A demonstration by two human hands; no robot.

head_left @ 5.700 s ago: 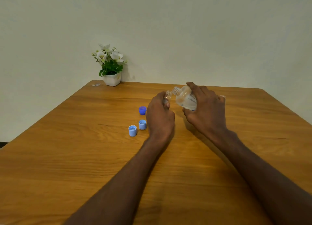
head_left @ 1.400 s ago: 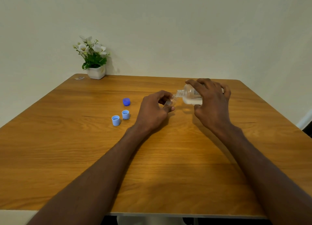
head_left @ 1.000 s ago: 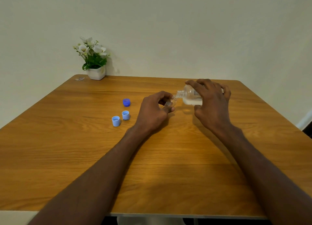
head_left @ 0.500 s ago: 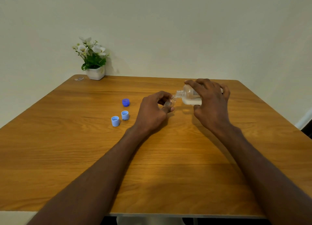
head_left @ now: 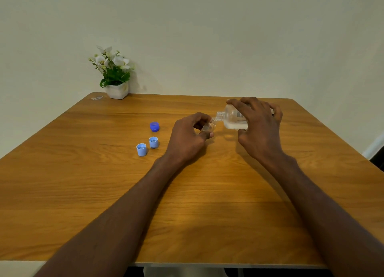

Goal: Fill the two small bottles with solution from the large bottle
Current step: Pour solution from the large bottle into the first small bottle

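My right hand [head_left: 257,129] grips the large clear bottle [head_left: 232,121], tipped on its side with its open neck pointing left. Whitish liquid pools in its lower side. My left hand [head_left: 187,139] holds a small clear bottle [head_left: 208,127] between thumb and fingers, its mouth right under the large bottle's neck. Most of the small bottle is hidden by my fingers. I cannot see a second small bottle.
Three loose caps lie left of my left hand: a dark blue cap [head_left: 154,126] and two light blue caps [head_left: 153,142] [head_left: 141,149]. A white pot of flowers [head_left: 116,89] stands at the table's far left corner, by the wall.
Over the last second both hands hold nearly still, the large bottle tipped over the small one. Compared with several seconds ago, both bottles sit lower, nearer the table.
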